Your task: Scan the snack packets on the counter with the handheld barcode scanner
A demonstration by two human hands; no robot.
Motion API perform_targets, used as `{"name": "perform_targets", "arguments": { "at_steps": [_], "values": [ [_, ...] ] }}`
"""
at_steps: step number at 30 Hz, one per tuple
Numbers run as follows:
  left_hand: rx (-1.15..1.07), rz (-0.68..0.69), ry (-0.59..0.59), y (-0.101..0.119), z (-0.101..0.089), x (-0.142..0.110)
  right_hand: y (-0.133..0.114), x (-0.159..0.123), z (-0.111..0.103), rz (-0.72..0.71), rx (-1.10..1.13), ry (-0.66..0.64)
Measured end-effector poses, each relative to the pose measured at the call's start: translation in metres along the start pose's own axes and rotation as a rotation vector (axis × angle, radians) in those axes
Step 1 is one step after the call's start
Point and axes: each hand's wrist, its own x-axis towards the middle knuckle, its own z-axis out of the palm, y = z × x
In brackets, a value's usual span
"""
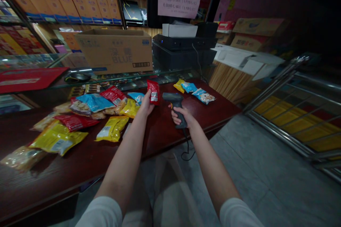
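Observation:
My left hand (146, 104) grips a small red snack bag (153, 91) upright above the table, its pale label turned toward the scanner. In my right hand (183, 115) is a dark handheld barcode scanner (172, 97), fingers wrapped round its handle and its head pointing left at the bag. A black cord hangs from the handle. Left of my left hand lies a loose pile of snack bags: yellow (113, 128), blue (95, 103), red (77, 122) and clear ones. Beyond the scanner rest a blue-and-white bag (203, 96), a blue bag (189, 87) and a yellow one (179, 85).
The dark red tabletop (165, 127) borders a glass counter. On that stand an open cardboard box (117, 51), black machine (183, 51), computer mouse (77, 77) and red folder (30, 77). A metal railing (282, 124) is at right; boxed goods fill the shelves behind.

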Motion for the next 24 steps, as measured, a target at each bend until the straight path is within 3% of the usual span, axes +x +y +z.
{"name": "perform_targets", "arguments": {
  "at_steps": [15,20,24],
  "values": [
    [0.204,0.065,-0.065,0.000,0.007,-0.009,0.001,-0.002,0.000,-0.006,-0.026,-0.009],
    [0.462,0.130,-0.098,0.007,0.004,-0.009,0.003,-0.003,0.001,-0.047,-0.017,0.014],
    [0.849,0.245,0.045,0.019,-0.005,-0.007,-0.009,-0.005,-0.011,-0.140,-0.086,0.133]
  ]
}}
